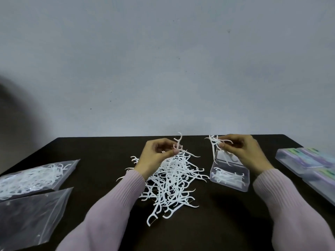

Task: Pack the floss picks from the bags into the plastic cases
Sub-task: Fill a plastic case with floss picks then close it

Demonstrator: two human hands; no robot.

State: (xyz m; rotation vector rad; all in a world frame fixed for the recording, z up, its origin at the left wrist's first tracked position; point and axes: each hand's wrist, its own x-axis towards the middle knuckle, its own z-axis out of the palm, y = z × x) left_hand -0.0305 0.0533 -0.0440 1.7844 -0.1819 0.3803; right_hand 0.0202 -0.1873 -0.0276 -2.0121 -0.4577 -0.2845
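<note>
1. Head view: the left hand (156,154) hovers over the heap of loose floss picks (172,182) on the dark table (217,223), its thumb and fingertips pressed together on a single floss pick (178,143) that stands upright above the fingers.
2. The right hand (241,150) pinches a small bundle of picks (216,144) between thumb and curled fingers, directly above the open clear plastic case (229,175).
3. That case lies just right of the heap, lid tilted up behind it, with a few white picks lying in its tray.
4. At the left edge, a clear zip bag (34,176) is full of picks; the bag in front of it (30,216) looks flat and empty.
5. Closed clear cases (311,163) with coloured inserts lie along the right edge.
</note>
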